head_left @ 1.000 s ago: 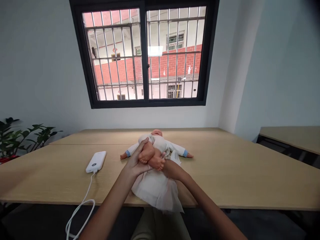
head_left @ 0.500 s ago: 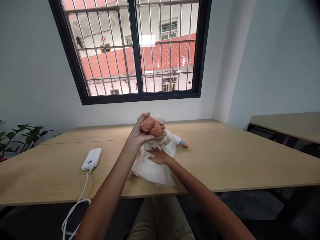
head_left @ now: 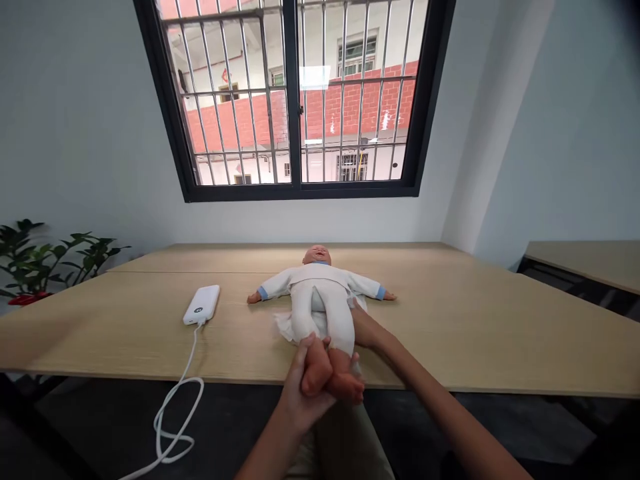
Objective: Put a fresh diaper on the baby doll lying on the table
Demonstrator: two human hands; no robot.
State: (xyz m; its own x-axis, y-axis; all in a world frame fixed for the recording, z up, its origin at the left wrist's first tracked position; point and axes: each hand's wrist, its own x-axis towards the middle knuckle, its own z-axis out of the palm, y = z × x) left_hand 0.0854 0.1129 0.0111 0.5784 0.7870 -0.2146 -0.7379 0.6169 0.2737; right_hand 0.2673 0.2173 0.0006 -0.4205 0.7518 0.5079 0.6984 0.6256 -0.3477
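Note:
A baby doll (head_left: 323, 291) lies on its back, arms spread, dressed in white with blue cuffs. My left hand (head_left: 302, 395) is closed round its bare lower legs at the table's front edge, with fingertips showing on the far side. Beneath the doll's hips is a white diaper (head_left: 284, 327), its edges sticking out at both sides. At the doll's right-hand side in the picture, my right hand (head_left: 365, 327) rests against the hip and the diaper's edge. Most of its fingers are hidden behind the doll's leg.
A white power bank (head_left: 203, 304) lies on the wooden table (head_left: 450, 320) to the left. Its white cable (head_left: 193, 360) hangs over the front edge. A potted plant (head_left: 45, 263) stands at the far left, and a barred window (head_left: 300, 100) is behind.
My left hand has lowered the doll's raised legs toward me and down to the table's front edge. The right hand has left the middle of the diaper for the doll's right-hand side.

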